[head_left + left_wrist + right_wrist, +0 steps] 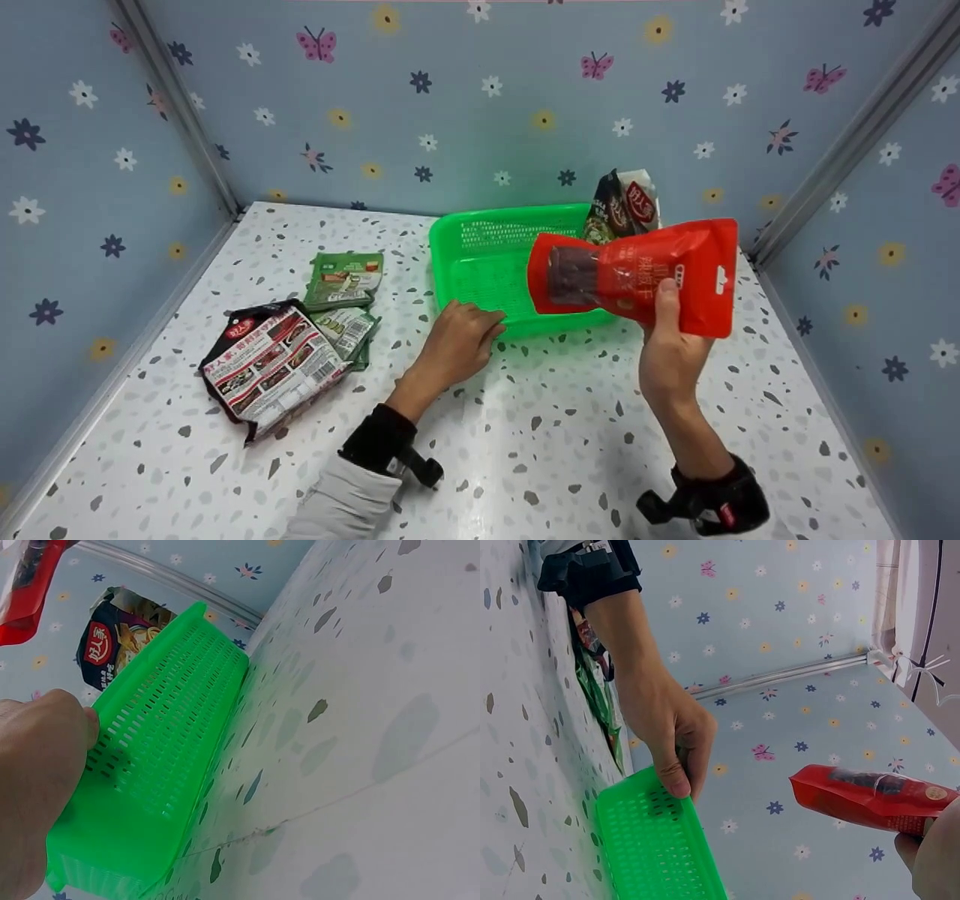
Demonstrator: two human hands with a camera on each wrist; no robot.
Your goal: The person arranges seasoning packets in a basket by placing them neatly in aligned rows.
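Observation:
My left hand [463,341] grips the near rim of a green plastic basket [480,217], thumb outside the wall in the right wrist view. Above the basket's right side, my right hand [675,360] holds a red snack pouch [637,274] with a clear window showing dark brown contents. The thumb lies across the pouch's front. A black and white food packet [626,202] stands up at the basket's right end, partly hidden behind the pouch. The left wrist view shows the same packet [112,641] over the basket rim.
Left of the basket lie a large black and white food bag [274,364], a green packet [345,277] and another green packet [346,330] partly under the bag. Flower-patterned panels [495,112] enclose the speckled white table [525,450] at the back and sides.

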